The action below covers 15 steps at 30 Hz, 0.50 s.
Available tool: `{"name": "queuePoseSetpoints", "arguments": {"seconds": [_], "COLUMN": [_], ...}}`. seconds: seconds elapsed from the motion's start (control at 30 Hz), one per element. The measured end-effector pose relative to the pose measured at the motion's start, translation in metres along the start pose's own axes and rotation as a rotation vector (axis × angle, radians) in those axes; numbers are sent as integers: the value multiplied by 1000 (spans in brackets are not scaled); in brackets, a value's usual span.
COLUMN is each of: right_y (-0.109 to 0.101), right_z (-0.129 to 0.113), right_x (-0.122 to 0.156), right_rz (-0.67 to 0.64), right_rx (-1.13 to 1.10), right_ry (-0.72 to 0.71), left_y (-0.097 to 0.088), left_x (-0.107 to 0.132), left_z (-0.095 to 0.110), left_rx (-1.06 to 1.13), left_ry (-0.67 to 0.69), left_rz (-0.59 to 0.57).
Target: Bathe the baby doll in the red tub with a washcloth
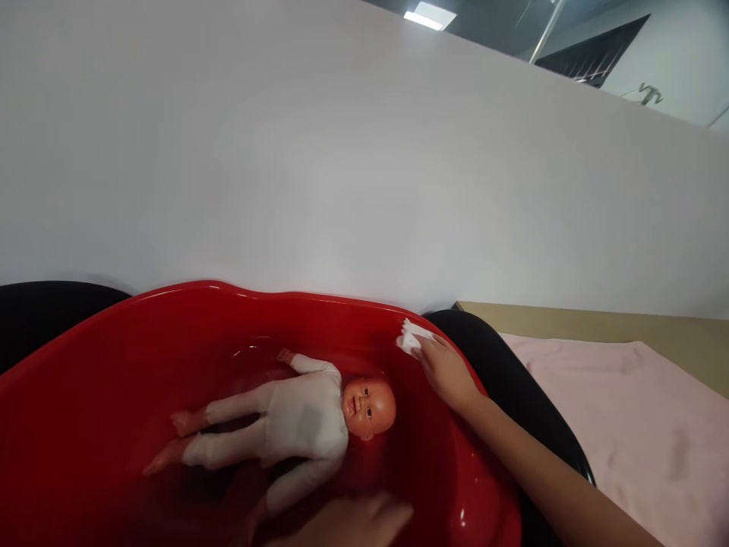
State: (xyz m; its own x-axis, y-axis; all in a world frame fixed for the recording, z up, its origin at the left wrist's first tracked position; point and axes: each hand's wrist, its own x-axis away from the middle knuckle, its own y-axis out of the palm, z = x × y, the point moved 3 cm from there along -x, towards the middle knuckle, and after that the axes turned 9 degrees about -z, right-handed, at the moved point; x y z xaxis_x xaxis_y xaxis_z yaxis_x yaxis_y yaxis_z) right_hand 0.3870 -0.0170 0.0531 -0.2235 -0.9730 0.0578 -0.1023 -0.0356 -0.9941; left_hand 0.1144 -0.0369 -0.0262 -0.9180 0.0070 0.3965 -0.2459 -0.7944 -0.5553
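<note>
Right hand (pixel 447 372) pinching white cloth (pixel 411 337) at red tub (pixel 85 395) far rim; left hand (pixel 347 524) near doll (pixel 285 422), grip hidden.

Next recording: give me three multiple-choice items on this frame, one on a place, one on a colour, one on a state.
1. Where does the baby doll lie?
A. On the pink towel
B. Inside the tub
C. On the black surface

2. What colour is the tub?
A. Red
B. Blue
C. White

3. What is the right hand doing?
A. Resting flat on the towel
B. Gripping the doll's leg
C. Holding a small white cloth at the tub's rim

Answers:
1 B: the doll lies on its back within the tub walls.
2 A: the whole basin is glossy red.
3 C: the fingers close on the cloth at the far rim; the left hand is blurred at the lower edge near the doll.
</note>
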Motion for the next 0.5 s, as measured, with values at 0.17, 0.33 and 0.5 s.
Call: {"name": "queuePoseSetpoints", "arguments": {"seconds": [0.17, 0.33, 0.5], "right_y": [42, 77, 81], "right_z": [-26, -27, -31], "right_x": [-55, -62, -58], "right_rz": [-266, -427, -471], "right_rx": [-46, -23, -56], "right_ry": [-44, -72, -89], "left_y": [-76, -83, -69], "left_x": [-9, -19, -36], "left_z": [-25, -78, -94], "left_rx": [-261, -396, -406], "left_ry": [-159, -296, -317], "left_rz": [335, 506, 457]}}
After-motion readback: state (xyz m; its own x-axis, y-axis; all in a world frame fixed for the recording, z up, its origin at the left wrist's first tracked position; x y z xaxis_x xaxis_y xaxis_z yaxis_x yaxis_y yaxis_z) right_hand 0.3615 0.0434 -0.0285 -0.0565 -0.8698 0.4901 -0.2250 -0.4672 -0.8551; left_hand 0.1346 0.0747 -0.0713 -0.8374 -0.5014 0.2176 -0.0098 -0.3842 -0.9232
